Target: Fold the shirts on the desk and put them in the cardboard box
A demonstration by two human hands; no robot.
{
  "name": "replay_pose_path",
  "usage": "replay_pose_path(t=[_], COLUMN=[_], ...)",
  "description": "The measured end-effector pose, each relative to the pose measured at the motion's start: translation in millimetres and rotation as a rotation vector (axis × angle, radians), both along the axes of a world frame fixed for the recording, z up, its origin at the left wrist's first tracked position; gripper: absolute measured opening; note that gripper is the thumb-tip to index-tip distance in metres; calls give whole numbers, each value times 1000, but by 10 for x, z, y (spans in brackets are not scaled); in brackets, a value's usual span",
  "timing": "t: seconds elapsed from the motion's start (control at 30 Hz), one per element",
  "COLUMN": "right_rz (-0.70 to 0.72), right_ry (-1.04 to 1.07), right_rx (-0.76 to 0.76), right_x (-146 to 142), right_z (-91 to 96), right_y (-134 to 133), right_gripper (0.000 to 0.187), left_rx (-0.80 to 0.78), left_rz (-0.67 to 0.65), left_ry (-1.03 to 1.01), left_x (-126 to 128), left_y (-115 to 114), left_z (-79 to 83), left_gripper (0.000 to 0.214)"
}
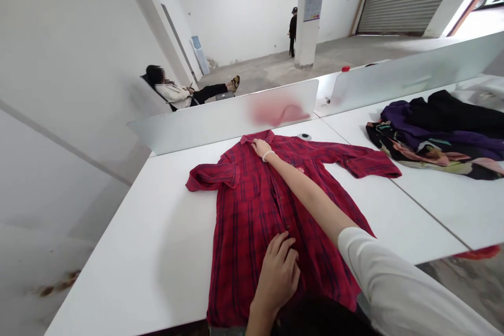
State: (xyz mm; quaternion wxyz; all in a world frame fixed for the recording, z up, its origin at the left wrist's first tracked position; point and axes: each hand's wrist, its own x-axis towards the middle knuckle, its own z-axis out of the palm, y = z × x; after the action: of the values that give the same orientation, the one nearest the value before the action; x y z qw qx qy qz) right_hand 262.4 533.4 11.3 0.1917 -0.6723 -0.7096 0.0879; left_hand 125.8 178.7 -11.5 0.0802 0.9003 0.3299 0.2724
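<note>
A red and navy plaid shirt lies front up on the white table, collar at the far side and both sleeves spread outward. My right hand, with a beaded bracelet at the wrist, reaches across it to the collar, its fingers closed on the cloth near the neck opening. Lower down, my left hand rests on the shirt front beside the buttoned edge. Its fingers are loosely bent and slightly apart, touching the fabric.
Dark, purple and patterned clothes lie heaped on the right of the table. A frosted divider runs along the back edge, with a small round object near it. Beyond, one person sits reclined and another person stands by a pillar.
</note>
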Motion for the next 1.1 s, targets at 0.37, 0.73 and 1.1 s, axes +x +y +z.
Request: replay_pose_path(t=[0.37, 0.73, 1.1], right_rz=[-92, -65, -395], right_ry=[68, 63, -15], right_rx=[-78, -36, 102], right_x=[255, 264, 1897], right_z=[34, -141, -207], right_y=[130, -3, -1537], right_gripper=[31, 41, 40], left_rx=[64, -87, 7], left_rz=[-116, 37, 58], left_ry=[56, 337, 347], left_x=[-39, -6, 33], left_y=[18, 79, 105], left_z=[-116, -76, -90], left_gripper=[22, 63, 55])
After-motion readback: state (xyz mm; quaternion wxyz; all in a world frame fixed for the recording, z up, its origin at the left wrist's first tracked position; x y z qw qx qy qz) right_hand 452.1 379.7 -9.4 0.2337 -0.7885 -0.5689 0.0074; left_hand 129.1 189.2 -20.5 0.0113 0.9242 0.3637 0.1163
